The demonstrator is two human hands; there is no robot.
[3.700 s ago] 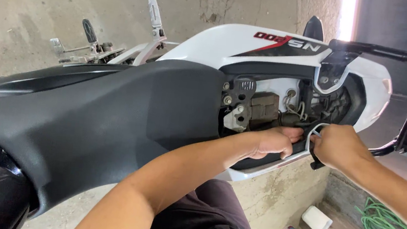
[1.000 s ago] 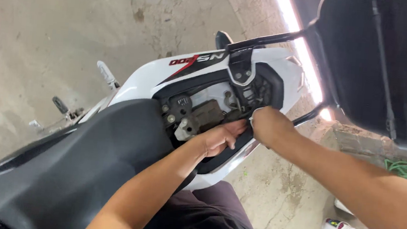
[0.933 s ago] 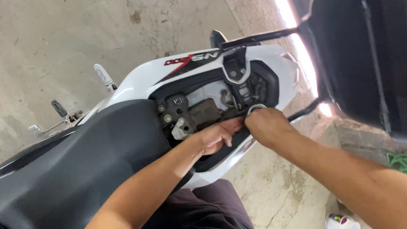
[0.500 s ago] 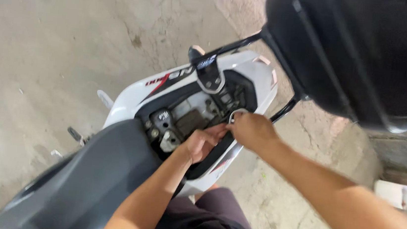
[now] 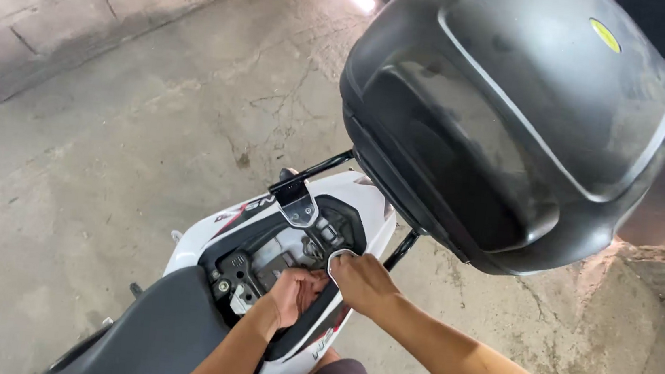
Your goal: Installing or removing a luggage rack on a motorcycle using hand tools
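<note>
View's tilted up since a sec ago, top box [image 5: 509,123] now in frame; L hand [image 5: 294,289] + R hand [image 5: 360,279] still together, fingers curled on parts in open tail bay [image 5: 294,244], grip unclear.

My left hand [image 5: 294,293] and right hand [image 5: 362,281] are working bare in the open tail compartment [image 5: 281,259] — dull black plastic in there, with a few small metal fittings catching light. The tail fairing [image 5: 197,247] around it is showing glossy white plastic, smooth. The seat [image 5: 151,340] is looking like matt black vinyl, faintly sheened. The top box [image 5: 510,115] overhead is reading as hard black plastic — a grainy matt shell with a smoother, dusty panel. Its rack bar [image 5: 314,170] is looking like black-painted metal. The floor [image 5: 108,149] is showing rough, cracked, stained concrete.
</note>
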